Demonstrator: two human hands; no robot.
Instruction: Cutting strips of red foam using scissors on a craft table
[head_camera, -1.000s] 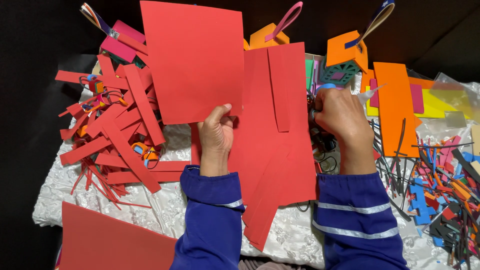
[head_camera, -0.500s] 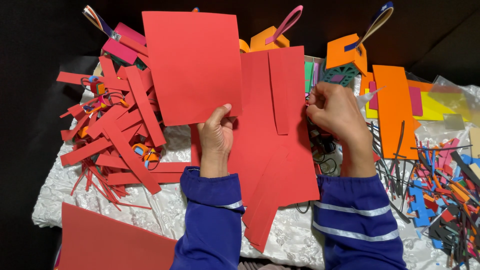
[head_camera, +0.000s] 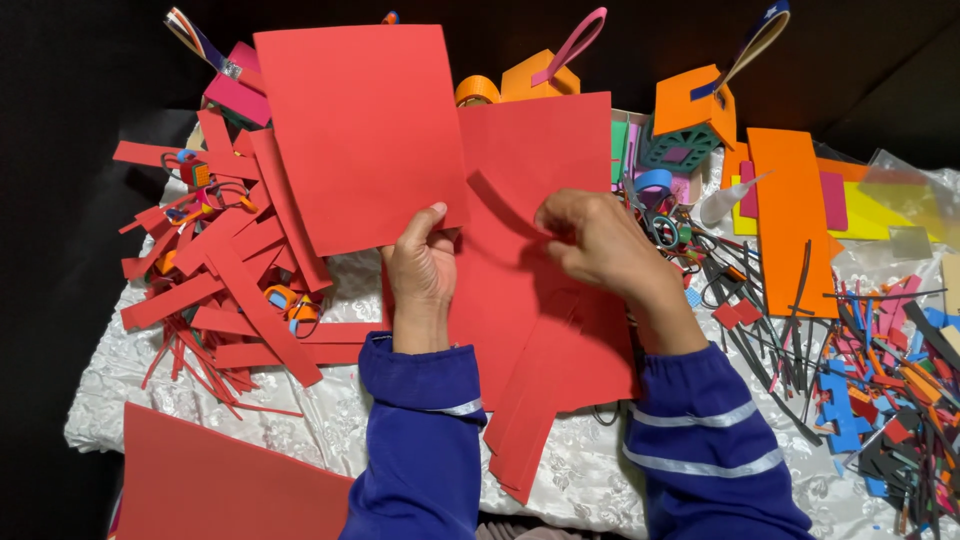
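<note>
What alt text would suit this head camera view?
A person's left hand holds up a red foam sheet while the right hand pinches a larger cut red sheet, above a white cloth littered with red strips.

Blue sleeves (head_camera: 420, 430), pale grey stripes

A flat red foam sheet (head_camera: 360, 130) stands upper centre; another red sheet (head_camera: 540, 290) (partly cut) lies centre.
</note>
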